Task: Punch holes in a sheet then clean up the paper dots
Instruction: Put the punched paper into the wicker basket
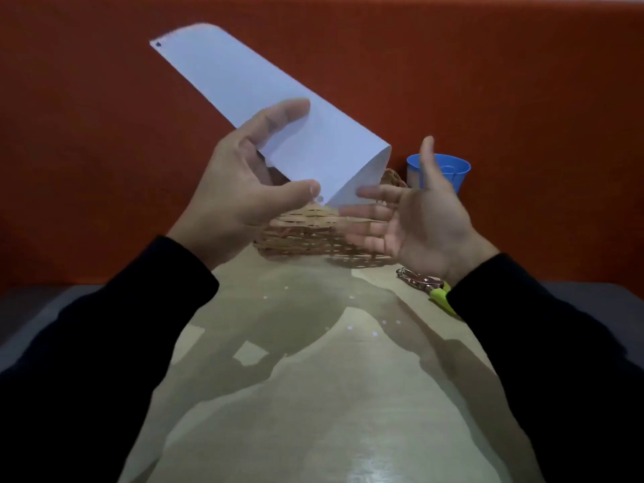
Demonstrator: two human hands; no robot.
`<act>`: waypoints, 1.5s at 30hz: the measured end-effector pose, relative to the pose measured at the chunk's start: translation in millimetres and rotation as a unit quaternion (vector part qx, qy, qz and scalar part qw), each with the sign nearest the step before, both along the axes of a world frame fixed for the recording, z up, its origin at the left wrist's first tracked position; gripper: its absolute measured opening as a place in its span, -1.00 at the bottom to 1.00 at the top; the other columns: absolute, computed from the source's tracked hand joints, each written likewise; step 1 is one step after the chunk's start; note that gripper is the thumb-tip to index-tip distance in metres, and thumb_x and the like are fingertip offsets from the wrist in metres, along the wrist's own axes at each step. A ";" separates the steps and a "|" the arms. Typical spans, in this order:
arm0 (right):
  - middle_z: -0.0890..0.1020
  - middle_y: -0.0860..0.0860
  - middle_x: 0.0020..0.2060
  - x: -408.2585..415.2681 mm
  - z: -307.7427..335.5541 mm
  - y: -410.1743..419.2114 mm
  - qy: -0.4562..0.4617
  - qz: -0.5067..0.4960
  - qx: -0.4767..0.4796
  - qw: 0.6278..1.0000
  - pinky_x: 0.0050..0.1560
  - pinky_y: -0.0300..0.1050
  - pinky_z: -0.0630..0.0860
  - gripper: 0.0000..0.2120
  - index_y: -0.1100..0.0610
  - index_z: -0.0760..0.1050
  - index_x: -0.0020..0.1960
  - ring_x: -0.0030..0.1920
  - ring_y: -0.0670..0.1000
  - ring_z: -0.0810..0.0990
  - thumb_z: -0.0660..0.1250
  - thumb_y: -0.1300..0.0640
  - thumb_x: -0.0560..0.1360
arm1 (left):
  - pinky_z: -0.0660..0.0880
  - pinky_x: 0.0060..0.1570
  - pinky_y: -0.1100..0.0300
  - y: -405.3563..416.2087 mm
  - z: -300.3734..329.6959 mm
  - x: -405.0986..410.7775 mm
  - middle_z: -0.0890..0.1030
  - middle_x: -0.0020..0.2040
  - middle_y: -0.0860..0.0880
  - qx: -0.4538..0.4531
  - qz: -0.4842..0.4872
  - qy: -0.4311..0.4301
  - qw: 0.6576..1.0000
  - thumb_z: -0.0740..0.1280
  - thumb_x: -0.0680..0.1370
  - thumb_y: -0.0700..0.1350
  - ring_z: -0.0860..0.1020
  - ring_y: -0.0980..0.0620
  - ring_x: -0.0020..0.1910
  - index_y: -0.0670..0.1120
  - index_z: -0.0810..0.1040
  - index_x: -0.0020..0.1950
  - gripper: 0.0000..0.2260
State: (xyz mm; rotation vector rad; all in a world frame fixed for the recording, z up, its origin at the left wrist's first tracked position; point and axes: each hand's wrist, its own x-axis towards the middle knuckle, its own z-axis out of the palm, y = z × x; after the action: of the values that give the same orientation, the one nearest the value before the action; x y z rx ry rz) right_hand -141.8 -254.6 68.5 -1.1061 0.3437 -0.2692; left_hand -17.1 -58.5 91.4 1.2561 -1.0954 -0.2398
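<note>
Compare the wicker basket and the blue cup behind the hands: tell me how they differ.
The wicker basket is woven and tan; the blue cup is smooth and blue. The basket is wide and low, the cup narrow and upright. The basket sits in the middle under the folded paper, the cup farther right, behind the right hand. Both stand on the table, near its far edge, partly hidden by hands.
</note>
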 end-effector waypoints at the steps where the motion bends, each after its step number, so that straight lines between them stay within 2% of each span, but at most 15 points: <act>1: 0.69 0.33 0.22 3.0 7.2 0.8 -0.040 0.023 0.057 0.997 0.24 0.24 0.63 0.01 0.31 0.46 0.37 0.18 0.36 0.72 0.09 -0.59 0.46 | 0.52 0.31 -0.06 5.2 4.1 1.4 0.55 0.31 -0.05 -0.012 -0.013 -0.009 1.000 0.52 0.40 -0.34 0.58 -0.05 0.30 -0.07 0.47 0.44 -0.37; 4: 0.68 0.30 0.26 14.0 23.6 -9.2 -0.151 -0.012 0.144 0.978 0.37 0.27 0.56 -0.12 0.37 0.47 0.39 0.26 0.31 0.70 0.26 -0.44 0.53 | 0.60 0.20 0.05 20.2 6.0 4.0 0.59 0.31 -0.06 -0.005 -0.038 -0.016 0.999 0.47 0.35 -0.40 0.61 -0.01 0.28 -0.13 0.47 0.42 -0.36; 7: 0.66 0.18 0.27 23.3 34.0 -30.8 -0.213 -0.111 0.181 0.954 0.25 0.15 0.65 -0.53 0.34 0.51 0.30 0.26 0.21 0.70 0.43 -0.02 0.60 | 0.49 -0.29 0.51 26.5 -7.5 11.2 0.69 -0.31 0.17 0.061 0.011 -0.030 0.998 0.30 0.43 -0.66 0.63 0.33 -0.34 -0.29 0.38 0.44 -0.38; 9: 0.74 0.16 0.08 24.7 35.6 -47.4 -0.186 -0.159 0.105 0.964 -0.02 0.04 0.73 -0.83 0.27 0.57 0.17 0.01 0.16 0.77 0.35 0.20 0.63 | 0.35 -0.42 0.52 30.4 -18.9 22.5 0.59 -0.46 0.24 0.120 0.055 -0.060 0.989 0.24 0.46 -0.68 0.50 0.30 -0.54 -0.25 0.44 0.39 -0.42; 12: 0.72 0.13 -0.05 23.5 38.6 -67.4 -0.105 -0.177 -0.075 0.976 -0.32 -0.07 0.65 -0.81 0.20 0.58 0.17 -0.15 0.12 0.72 0.30 0.36 0.61 | 0.48 -0.15 0.26 30.3 -29.4 46.8 0.67 0.00 0.16 0.167 0.099 -0.077 0.978 0.41 0.42 -0.39 0.55 0.05 -0.24 0.01 0.62 0.21 -0.55; 16: 0.72 0.13 0.01 30.0 36.2 -87.7 -0.032 -0.121 -0.221 0.967 -0.05 0.06 0.71 -0.73 0.16 0.62 0.07 -0.04 0.12 0.71 0.29 0.47 0.58 | 0.51 0.10 0.16 11.2 -34.8 84.9 0.67 0.05 0.08 0.100 0.180 -0.034 0.978 0.43 0.52 -0.19 0.61 0.12 -0.01 0.05 0.68 -0.02 -0.86; 19: 0.73 0.11 0.00 39.1 33.6 -92.8 -0.026 -0.095 -0.268 0.958 -0.19 -0.04 0.69 -0.68 0.11 0.59 0.00 -0.09 0.07 0.74 0.26 0.50 0.57 | 0.60 0.09 0.16 -8.0 -27.6 108.4 0.59 0.28 0.00 0.076 0.190 0.011 0.979 0.40 0.56 -0.24 0.63 0.07 0.10 0.16 0.57 0.30 -0.61; 22: 0.74 0.05 -0.02 49.4 28.3 -101.1 -0.043 -0.123 -0.297 0.946 -0.20 -0.03 0.68 -0.65 0.08 0.56 -0.05 -0.06 0.04 0.75 0.25 0.52 0.56 | 0.51 0.32 0.21 -22.3 -16.5 123.1 0.34 0.58 0.06 0.086 0.218 -0.013 0.972 0.40 0.58 -0.27 0.49 0.12 0.41 0.19 0.22 0.62 -0.29; 25: 0.76 -0.01 -0.11 56.8 21.6 -108.9 -0.058 -0.168 -0.324 0.929 -0.21 -0.09 0.65 -0.63 0.09 0.55 -0.14 -0.09 -0.02 0.76 0.25 0.55 0.54 | 0.50 0.32 0.21 -39.5 -8.2 133.7 0.33 0.59 0.04 0.053 0.220 0.015 0.974 0.41 0.56 -0.34 0.49 0.16 0.42 0.14 -0.05 0.69 -0.10; 28: 0.78 0.04 -0.12 64.8 14.5 -119.4 -0.061 -0.193 -0.297 0.933 -0.17 -0.07 0.66 -0.67 0.15 0.59 -0.14 -0.12 0.03 0.77 0.27 0.56 0.48 | 0.43 0.45 0.00 -56.3 -10.0 145.0 0.39 0.58 0.01 0.064 0.226 0.049 0.971 0.48 0.48 -0.28 0.48 0.04 0.48 0.11 -0.12 0.68 0.00; 30: 0.77 0.11 0.03 69.5 10.1 -126.2 -0.070 -0.192 -0.268 0.941 0.03 0.02 0.68 -0.72 0.19 0.62 0.03 0.02 0.11 0.77 0.31 0.51 0.50 | 0.48 0.41 -0.05 -65.8 -16.3 148.0 0.53 0.47 0.00 0.091 0.233 0.064 0.966 0.47 0.49 -0.27 0.57 0.02 0.38 0.01 0.09 0.66 -0.16; 33: 0.75 0.06 0.20 75.7 3.4 -130.0 -0.062 -0.202 -0.287 0.934 0.19 0.05 0.68 -0.68 0.17 0.58 0.31 0.17 0.10 0.75 0.33 0.39 0.60 | 0.56 0.31 0.00 -76.9 -24.4 142.9 0.66 0.20 0.12 0.129 0.224 0.037 0.965 0.31 0.59 -0.27 0.65 0.08 0.20 -0.03 0.45 0.41 -0.60; 39: 0.72 -0.07 0.19 86.1 -5.0 -125.2 0.000 -0.209 -0.378 0.902 0.21 0.08 0.66 -0.74 0.04 0.55 0.32 0.16 0.03 0.72 0.31 0.25 0.67 | 0.55 0.29 -0.08 -82.7 -37.3 140.3 0.55 0.21 0.09 0.164 0.233 0.000 0.959 0.19 0.62 -0.16 0.57 0.07 0.19 0.05 0.31 0.30 -0.73; 43: 0.73 -0.09 0.12 86.6 -13.1 -121.9 0.024 -0.214 -0.386 0.897 0.18 0.07 0.68 -0.76 -0.01 0.58 0.28 0.11 0.02 0.73 0.34 0.21 0.67 | 0.55 0.05 -0.07 -81.8 -50.4 140.5 0.56 0.18 -0.09 0.172 0.248 -0.015 0.953 0.15 0.60 -0.14 0.53 -0.03 0.02 -0.01 0.29 0.29 -0.74; 45: 0.72 -0.12 0.10 85.8 -17.1 -120.3 0.032 -0.213 -0.388 0.896 0.04 -0.09 0.69 -0.73 0.03 0.57 0.34 0.06 -0.06 0.73 0.33 0.22 0.67 | 0.43 -0.06 -0.02 -80.5 -54.5 142.9 0.50 0.10 -0.07 0.163 0.266 -0.016 0.950 0.15 0.60 -0.13 0.47 -0.03 -0.02 -0.06 0.31 0.29 -0.74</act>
State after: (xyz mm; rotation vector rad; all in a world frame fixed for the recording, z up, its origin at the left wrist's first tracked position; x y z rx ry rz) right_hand -56.0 -374.8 51.4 -1.8272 0.5623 -0.8108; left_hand 125.8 -139.0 36.9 1.8080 -0.7216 0.0141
